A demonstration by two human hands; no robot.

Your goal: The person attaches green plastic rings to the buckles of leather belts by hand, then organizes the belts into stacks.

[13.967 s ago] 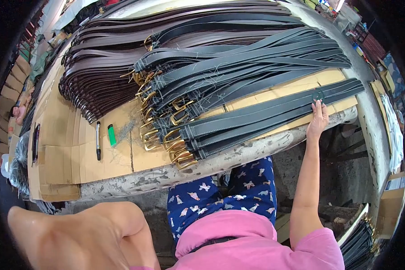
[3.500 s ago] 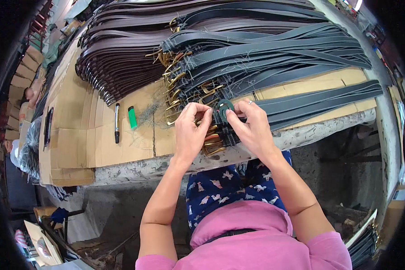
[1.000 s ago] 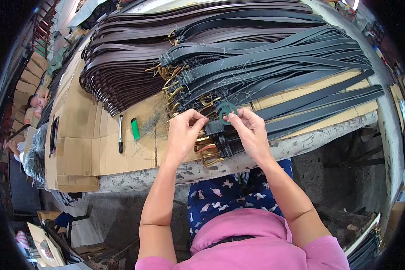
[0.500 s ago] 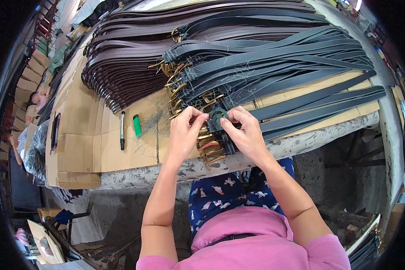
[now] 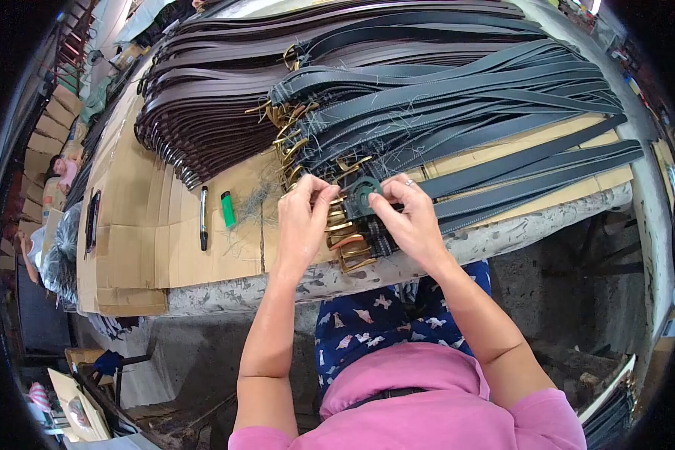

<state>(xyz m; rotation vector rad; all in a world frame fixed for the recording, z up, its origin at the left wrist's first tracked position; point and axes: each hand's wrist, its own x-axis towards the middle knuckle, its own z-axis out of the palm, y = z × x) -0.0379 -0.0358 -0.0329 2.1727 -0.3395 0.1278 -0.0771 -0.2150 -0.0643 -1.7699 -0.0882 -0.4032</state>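
Note:
My right hand grips a dark green tool with a ring-shaped part; its exact kind is not clear. To the left of it, my left hand has thumb and fingertips pressed together, and whatever they may pinch is too small to see. Both hands are over the buckle ends of a pile of black belts. Gold-coloured buckles lie between and just below my hands. Loose pale thread ends stick out across the belts.
Dark brown belts with silver buckles lie stacked at the back left. On the cardboard are a green lighter, a marker pen and thread scraps. Another person's arm shows at far left.
My left hand has drawn slightly left, away from the green tool. My right hand stays almost in place, and more of the tool's ring shows.

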